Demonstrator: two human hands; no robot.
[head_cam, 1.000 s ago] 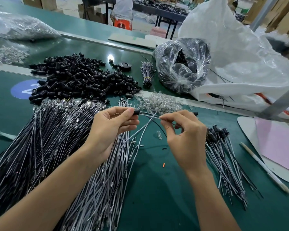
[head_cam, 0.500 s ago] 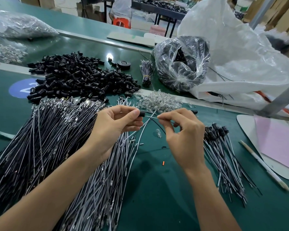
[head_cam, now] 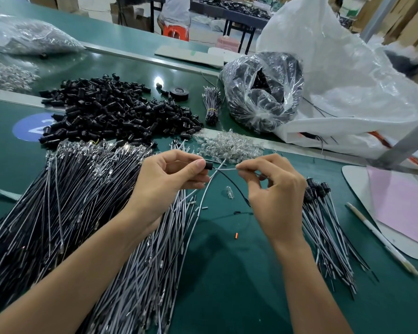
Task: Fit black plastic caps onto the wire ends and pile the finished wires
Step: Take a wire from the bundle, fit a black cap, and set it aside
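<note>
cap (head_cam: 208,165) shifted rightward, left hand (head_cam: 164,184) pinching it, right hand (head_cam: 278,201) pinching wire (head_cam: 225,169)

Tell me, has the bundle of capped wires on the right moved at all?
No. The capped wires lie just left of the white pen, exactly as before.

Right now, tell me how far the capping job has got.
Done: a small pile of capped wires at right. In hand: left hand pinches a black cap, right hand pinches the white wire leading to it. Remaining: the far larger uncapped wires and loose caps.
</note>
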